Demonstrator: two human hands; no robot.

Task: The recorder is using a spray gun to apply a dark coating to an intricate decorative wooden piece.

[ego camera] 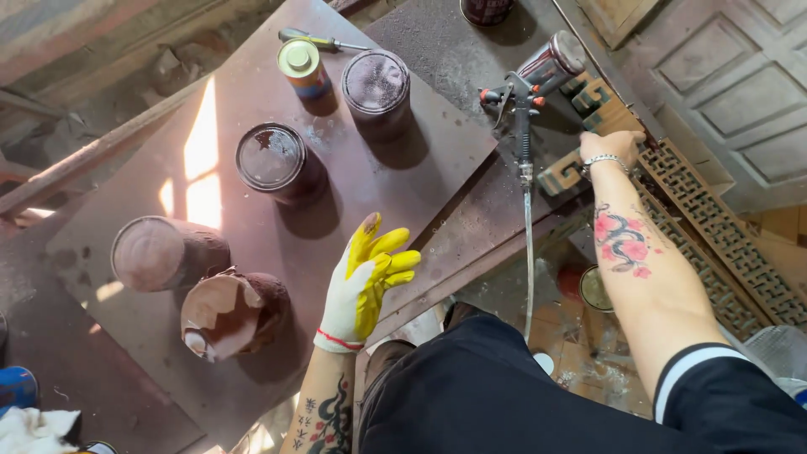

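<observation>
Dark can [487,10] cut by far edge, blue tin [15,388] cut by left edge, white cloth [34,430] cut at near-left corner, right hand [612,145] fingers hidden behind carved wooden piece [588,126], round tin [593,288] half hidden behind forearm.

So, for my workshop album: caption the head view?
Yellow-and-white gloved left hand hovers open by paint-stained cans; bare right hand grips carved wooden fretwork.

- Dusty brown board [252,219] carries everything.
- Four stained paint cans: twelve o'clock [376,88], centre [273,160], nine o'clock [160,252], torn one [231,315] at seven.
- Small yellow-lidded tin [301,67] and screwdriver [324,39] up at eleven.
</observation>
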